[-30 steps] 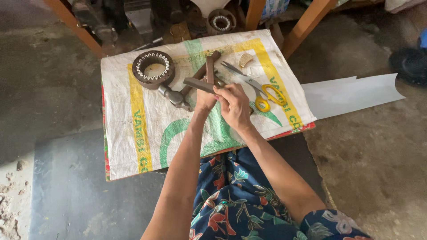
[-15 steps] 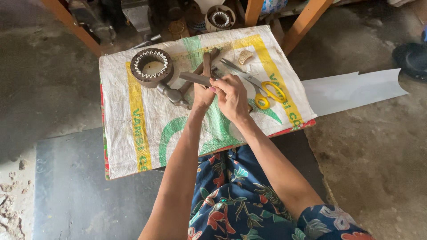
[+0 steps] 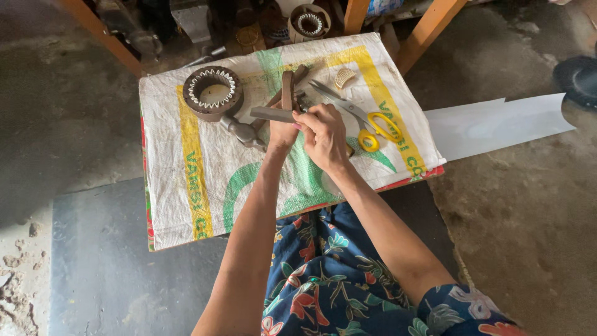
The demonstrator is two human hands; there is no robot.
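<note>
My left hand (image 3: 281, 132) and my right hand (image 3: 324, 134) are pressed together over the middle of a white woven sack (image 3: 186, 186) that covers a small table. Both are closed on one tool: a grey metal bar (image 3: 266, 114) sticks out to the left of my fingers and a brown piece (image 3: 287, 90) rises above them. How the two parts join is hidden by my hands. A hammer (image 3: 242, 132) lies just left of my left hand. Yellow-handled scissors (image 3: 373, 127) lie right of my right hand.
A dark ring with white teeth inside (image 3: 213, 93) stands at the sack's far left. A small tan ribbed piece (image 3: 343, 78) lies at the far right. A white sheet (image 3: 497, 124) sticks out past the table's right side. Orange wooden legs (image 3: 429, 34) and metal parts stand beyond.
My hands have stayed together on the tool and shifted slightly away from me over the sack. The ring, hammer and scissors have not moved.
</note>
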